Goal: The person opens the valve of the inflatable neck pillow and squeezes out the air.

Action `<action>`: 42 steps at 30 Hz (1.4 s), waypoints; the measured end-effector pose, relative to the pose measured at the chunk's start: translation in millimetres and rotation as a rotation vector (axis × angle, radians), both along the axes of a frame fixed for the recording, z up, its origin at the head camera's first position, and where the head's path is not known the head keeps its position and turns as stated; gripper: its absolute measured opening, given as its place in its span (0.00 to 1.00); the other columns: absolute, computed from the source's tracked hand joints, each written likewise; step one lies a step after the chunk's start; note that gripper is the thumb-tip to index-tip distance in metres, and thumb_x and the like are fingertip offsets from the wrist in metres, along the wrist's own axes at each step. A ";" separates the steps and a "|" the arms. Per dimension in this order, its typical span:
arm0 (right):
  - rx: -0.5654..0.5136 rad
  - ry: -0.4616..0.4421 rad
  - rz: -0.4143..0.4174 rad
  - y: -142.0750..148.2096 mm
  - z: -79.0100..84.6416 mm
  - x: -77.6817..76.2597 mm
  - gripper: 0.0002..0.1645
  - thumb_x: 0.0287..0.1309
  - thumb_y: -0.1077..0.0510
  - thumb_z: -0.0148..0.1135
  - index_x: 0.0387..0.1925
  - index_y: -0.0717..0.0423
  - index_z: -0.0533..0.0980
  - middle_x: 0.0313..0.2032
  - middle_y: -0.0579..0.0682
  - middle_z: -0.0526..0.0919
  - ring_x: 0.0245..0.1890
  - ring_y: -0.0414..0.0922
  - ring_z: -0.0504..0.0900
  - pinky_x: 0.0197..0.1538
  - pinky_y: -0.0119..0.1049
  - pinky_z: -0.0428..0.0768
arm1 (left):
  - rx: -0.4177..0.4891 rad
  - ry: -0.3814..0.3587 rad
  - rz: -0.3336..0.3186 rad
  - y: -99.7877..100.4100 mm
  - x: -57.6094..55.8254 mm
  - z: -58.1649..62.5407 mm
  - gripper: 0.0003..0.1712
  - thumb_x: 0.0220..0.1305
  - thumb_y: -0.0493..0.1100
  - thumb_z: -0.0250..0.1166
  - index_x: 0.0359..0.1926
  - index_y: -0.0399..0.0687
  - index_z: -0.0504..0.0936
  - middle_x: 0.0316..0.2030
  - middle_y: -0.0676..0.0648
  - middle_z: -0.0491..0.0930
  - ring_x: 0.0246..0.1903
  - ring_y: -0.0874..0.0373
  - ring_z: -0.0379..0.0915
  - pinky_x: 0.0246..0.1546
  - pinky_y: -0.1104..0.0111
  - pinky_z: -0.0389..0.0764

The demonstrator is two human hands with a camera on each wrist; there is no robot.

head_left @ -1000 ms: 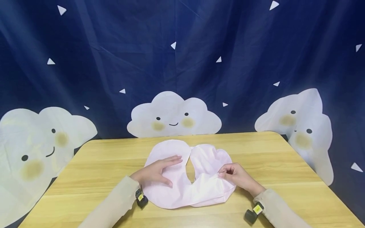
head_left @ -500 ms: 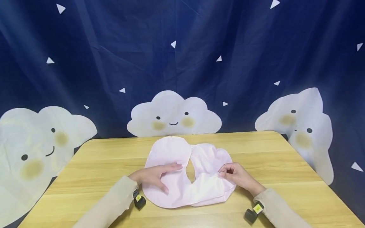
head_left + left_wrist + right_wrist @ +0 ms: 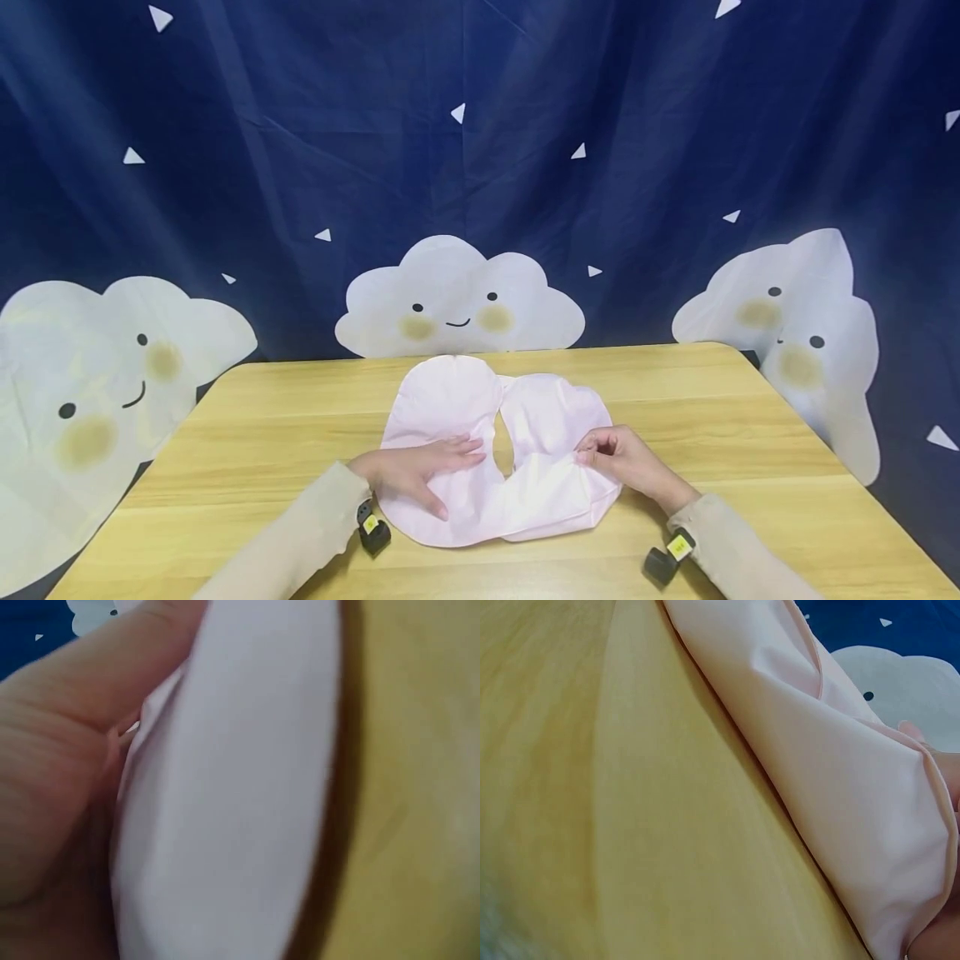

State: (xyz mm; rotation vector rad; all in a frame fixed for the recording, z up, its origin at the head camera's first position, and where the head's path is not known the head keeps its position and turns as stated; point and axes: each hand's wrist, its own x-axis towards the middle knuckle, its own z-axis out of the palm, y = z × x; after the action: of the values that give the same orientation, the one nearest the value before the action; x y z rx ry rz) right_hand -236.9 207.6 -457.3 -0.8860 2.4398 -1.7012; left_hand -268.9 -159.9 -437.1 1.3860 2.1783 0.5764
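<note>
A pale pink cloth piece (image 3: 450, 387) with rounded lobes and a narrow slot in its middle lies on the wooden table. My left hand (image 3: 420, 473) rests palm down on its left lobe, fingers spread and thumb apart. At the right lobe, my right hand (image 3: 628, 462) pinches a fold of the fabric between thumb and fingers. In the left wrist view, the near edge of the cloth (image 3: 240, 780) runs beside my left hand (image 3: 52, 765). A turned-over layer of cloth (image 3: 847, 787) shows in the right wrist view, with part of my right hand (image 3: 945, 922) behind it.
The wooden table (image 3: 750, 517) stretches around the cloth, its far edge against a dark blue curtain (image 3: 465, 183) printed with clouds and white triangles. Each wrist wears a small black camera, one on the left (image 3: 373, 533) and one on the right (image 3: 662, 565).
My left hand has slid toward the near side of the cloth. The far edge of the left lobe lies slightly farther away and smoother. My right hand keeps its pinch in the same place.
</note>
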 end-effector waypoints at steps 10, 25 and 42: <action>-0.008 -0.009 0.006 0.0 2.0 1.2 0.03 0.56 0.67 0.62 0.30 0.64 0.80 0.25 0.44 0.79 0.28 0.32 0.73 0.32 0.25 0.75 | -0.039 0.068 -0.037 5.3 1.2 0.4 0.52 0.55 0.53 0.68 0.72 0.41 0.49 0.73 0.39 0.39 0.72 0.41 0.30 0.70 0.52 0.36; 0.008 -0.014 0.009 0.8 3.4 2.4 0.03 0.56 0.66 0.62 0.30 0.64 0.80 0.26 0.46 0.79 0.28 0.32 0.74 0.32 0.26 0.76 | -0.045 0.033 -0.011 8.2 2.1 1.4 0.53 0.54 0.53 0.68 0.73 0.42 0.49 0.74 0.41 0.38 0.72 0.43 0.28 0.70 0.53 0.36; 0.016 -0.028 0.000 0.1 1.0 1.6 0.04 0.56 0.64 0.63 0.29 0.63 0.79 0.26 0.45 0.80 0.28 0.33 0.74 0.33 0.27 0.76 | -0.034 -0.030 0.108 7.8 5.8 10.1 0.51 0.51 0.53 0.71 0.71 0.46 0.56 0.73 0.47 0.44 0.72 0.47 0.32 0.71 0.54 0.39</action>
State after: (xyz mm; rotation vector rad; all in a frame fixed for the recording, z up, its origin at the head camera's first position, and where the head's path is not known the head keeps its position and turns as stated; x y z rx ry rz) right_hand -235.2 207.8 -456.3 -0.8552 2.4320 -1.6803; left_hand -263.1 -152.1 -427.0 1.2402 2.2385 0.5928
